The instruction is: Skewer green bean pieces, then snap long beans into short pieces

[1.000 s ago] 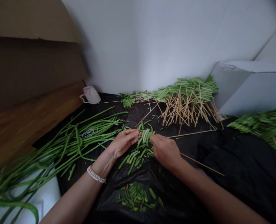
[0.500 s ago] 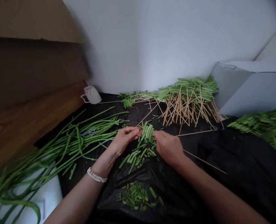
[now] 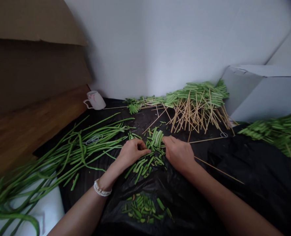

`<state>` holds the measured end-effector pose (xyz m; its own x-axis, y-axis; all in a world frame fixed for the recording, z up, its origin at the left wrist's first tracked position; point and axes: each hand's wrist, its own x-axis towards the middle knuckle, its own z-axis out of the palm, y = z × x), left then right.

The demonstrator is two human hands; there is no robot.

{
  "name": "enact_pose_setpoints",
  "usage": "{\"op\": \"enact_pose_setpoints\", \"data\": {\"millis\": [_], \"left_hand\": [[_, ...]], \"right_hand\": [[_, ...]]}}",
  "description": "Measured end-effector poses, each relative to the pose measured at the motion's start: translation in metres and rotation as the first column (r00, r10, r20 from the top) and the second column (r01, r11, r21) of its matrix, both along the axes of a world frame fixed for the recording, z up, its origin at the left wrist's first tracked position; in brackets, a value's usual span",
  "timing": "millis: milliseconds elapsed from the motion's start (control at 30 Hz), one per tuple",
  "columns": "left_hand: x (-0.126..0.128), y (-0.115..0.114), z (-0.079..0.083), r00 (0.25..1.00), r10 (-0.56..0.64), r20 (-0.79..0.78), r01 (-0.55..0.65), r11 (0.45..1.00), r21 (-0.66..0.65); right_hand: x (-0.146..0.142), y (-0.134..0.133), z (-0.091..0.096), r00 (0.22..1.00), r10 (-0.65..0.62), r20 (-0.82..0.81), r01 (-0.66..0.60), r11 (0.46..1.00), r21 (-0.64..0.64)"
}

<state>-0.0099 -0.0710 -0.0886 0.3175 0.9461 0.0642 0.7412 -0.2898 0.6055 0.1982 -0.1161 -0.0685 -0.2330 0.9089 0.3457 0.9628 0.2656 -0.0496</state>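
My right hand [image 3: 178, 154] grips a thin bamboo skewer [image 3: 219, 170] whose far end carries a row of short green bean pieces [image 3: 155, 137]. The skewer's bare tail runs back past my wrist to the right. My left hand [image 3: 132, 151], a bead bracelet on its wrist, is curled with the fingertips pinched down at the loose cut bean pieces [image 3: 145, 164] lying just below the skewered row. What those fingers hold is too small to make out. Both hands rest over black plastic sheeting [image 3: 246, 183].
Long uncut beans [image 3: 86, 144] spread across the left. A heap of filled skewers [image 3: 197, 101] lies at the back, another [image 3: 278, 131] at the right by a white box [image 3: 265, 91]. A white mug [image 3: 94, 100] stands by the wall. Trimmed bean ends [image 3: 145, 208] sit near me.
My left hand has dropped from the skewer's tip down to the loose cut pieces and curled shut. The right hand and skewer have edged slightly farther away.
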Motion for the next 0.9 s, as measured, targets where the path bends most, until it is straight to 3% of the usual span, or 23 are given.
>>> {"op": "enact_pose_setpoints", "data": {"millis": [133,267,333,433,533,600,733,900], "left_hand": [[0.003,0.000,-0.001,1.000,0.013,0.005,-0.013,1.000,0.026],[0.003,0.002,0.003,0.967,0.071,0.246,-0.048,0.994,-0.097],[0.002,0.003,0.006,0.890,0.142,0.433,-0.060,0.979,-0.197],[0.002,0.004,0.011,0.689,0.284,0.667,-0.028,0.930,-0.367],[0.001,0.005,0.013,0.458,0.431,0.778,0.076,0.853,-0.517],[0.000,0.006,0.014,0.350,0.504,0.789,0.123,0.811,-0.572],[-0.001,0.009,0.014,0.235,0.589,0.774,0.153,0.764,-0.627],[-0.002,0.010,0.015,0.188,0.627,0.756,0.111,0.751,-0.651]], "right_hand": [[-0.002,-0.001,0.001,1.000,0.009,-0.011,-0.009,1.000,0.012],[-0.001,-0.002,0.001,0.999,0.016,-0.045,-0.015,1.000,0.021],[-0.001,-0.003,0.001,0.998,0.026,-0.064,-0.024,0.999,0.030],[-0.001,-0.004,0.002,0.997,0.039,-0.071,-0.035,0.998,0.049],[-0.003,-0.005,0.003,0.997,0.048,-0.063,-0.045,0.998,0.044],[-0.005,-0.005,0.003,0.997,0.056,-0.061,-0.054,0.998,0.029],[-0.006,-0.006,0.002,0.996,0.080,-0.044,-0.080,0.997,0.003],[-0.008,-0.008,0.001,0.990,0.144,-0.015,-0.144,0.989,-0.029]]}}
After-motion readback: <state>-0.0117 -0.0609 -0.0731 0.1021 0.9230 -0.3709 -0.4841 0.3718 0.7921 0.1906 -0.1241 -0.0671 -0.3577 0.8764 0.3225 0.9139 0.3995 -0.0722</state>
